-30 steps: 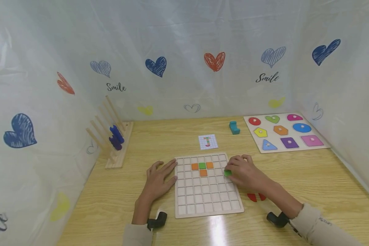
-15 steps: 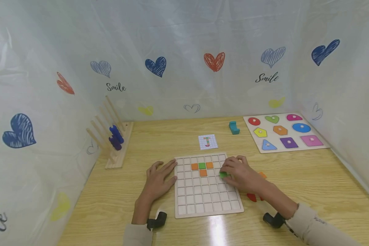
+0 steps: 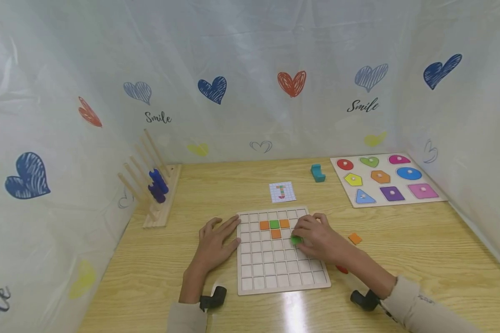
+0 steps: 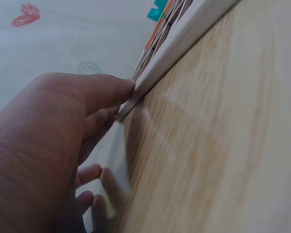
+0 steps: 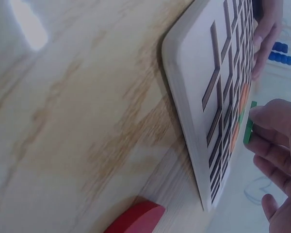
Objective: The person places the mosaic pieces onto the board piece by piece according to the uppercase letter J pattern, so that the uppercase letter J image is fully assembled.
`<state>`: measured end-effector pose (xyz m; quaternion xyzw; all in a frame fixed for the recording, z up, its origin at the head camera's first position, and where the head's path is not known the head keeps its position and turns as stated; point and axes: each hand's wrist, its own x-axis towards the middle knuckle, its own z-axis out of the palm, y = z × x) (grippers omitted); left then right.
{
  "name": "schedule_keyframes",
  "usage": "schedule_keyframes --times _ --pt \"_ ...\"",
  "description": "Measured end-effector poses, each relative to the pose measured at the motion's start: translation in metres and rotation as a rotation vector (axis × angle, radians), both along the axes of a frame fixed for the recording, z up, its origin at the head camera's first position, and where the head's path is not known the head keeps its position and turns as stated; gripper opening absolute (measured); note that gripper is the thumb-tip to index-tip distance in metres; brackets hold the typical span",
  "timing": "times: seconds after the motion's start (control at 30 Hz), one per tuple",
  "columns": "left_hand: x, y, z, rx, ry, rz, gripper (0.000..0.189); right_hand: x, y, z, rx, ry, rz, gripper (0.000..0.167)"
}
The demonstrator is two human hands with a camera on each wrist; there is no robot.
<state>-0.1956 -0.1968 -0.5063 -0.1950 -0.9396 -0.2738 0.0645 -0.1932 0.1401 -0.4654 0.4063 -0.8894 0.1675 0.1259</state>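
Note:
A wooden grid board lies on the table with a green square tile and several orange square tiles set in its upper cells. My left hand touches the board's left edge with thumb and fingertips, the fingers fairly straight; the left wrist view shows the thumb against the board's side. Over the right part of the board, my right hand pinches another green square tile between thumb and fingers. In the right wrist view that tile is held above the board.
A pattern card lies behind the board. A shape puzzle and a teal block are at the back right. An orange tile and a red piece lie right of the board. A peg rack stands left.
My right hand has moved left over the board with the green tile, uncovering the orange tile on the table. The left hand has stayed at the board's edge.

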Motion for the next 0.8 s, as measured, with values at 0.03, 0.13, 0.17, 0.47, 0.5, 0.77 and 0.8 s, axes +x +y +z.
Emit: schedule_keyframes --times 0.03,0.13,0.17,0.47,0.5,0.77,0.8 --pt "0.0 0.0 0.0 -0.003 0.003 -0.001 0.054 0.0 -0.001 0.0 0.005 0.002 0.0 0.021" --pt "-0.001 0.0 -0.001 -0.009 0.012 -0.003 0.055 0.0 -0.004 0.001 0.019 -0.004 0.001 0.02" --pt "-0.001 0.0 -0.001 -0.011 0.014 -0.004 0.055 0.0 -0.005 0.001 0.023 -0.009 -0.001 0.02" --pt "-0.002 -0.001 -0.003 -0.012 0.007 -0.004 0.055 0.0 -0.012 -0.002 0.017 -0.017 0.009 0.019" --pt "-0.002 -0.001 -0.003 -0.012 0.009 -0.004 0.055 -0.001 -0.013 -0.003 0.02 -0.015 0.009 0.019" --pt "-0.001 0.0 -0.002 -0.018 -0.009 0.004 0.056 -0.003 -0.019 -0.007 -0.002 0.019 0.032 0.02" --pt "-0.001 0.0 -0.001 -0.019 -0.014 0.005 0.055 -0.003 -0.02 -0.007 -0.007 0.022 0.035 0.02"
